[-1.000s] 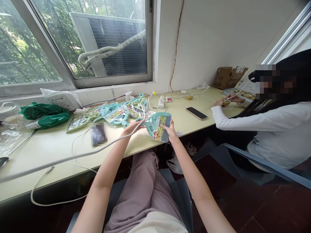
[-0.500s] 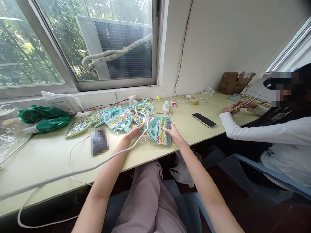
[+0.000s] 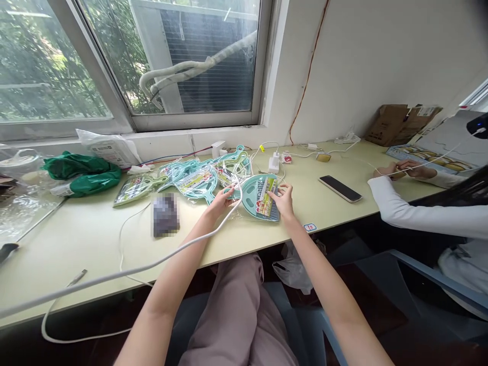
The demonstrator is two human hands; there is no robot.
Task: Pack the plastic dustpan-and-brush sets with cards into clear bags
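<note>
A teal dustpan (image 3: 249, 199) is held just above the table's front edge, its handle towards the left. A small brush with grey-blue bristles (image 3: 275, 209) lies in the pan, with a colourful printed label (image 3: 264, 203) across it. My left hand (image 3: 220, 201) is closed around the dustpan's handle. At the bristle end my right hand (image 3: 283, 201) grips the brush, thumb over the label and fingers bent at the far edge. Left of the pan lies a pile of wrapped dustpan sets (image 3: 196, 183), teal and green.
A white cable (image 3: 183, 250) crosses in front of my left forearm. A phone (image 3: 340, 188), a charger (image 3: 273, 162), a green bag (image 3: 91, 182) and a blurred dark item (image 3: 165, 215) lie on the table (image 3: 95, 239). At the right sits a person in a white sleeve (image 3: 400, 206).
The view has swung a little, shifting the scene. The label and brush have tilted in the pan, and my right hand's fingers have bent up more at the bristle end.
</note>
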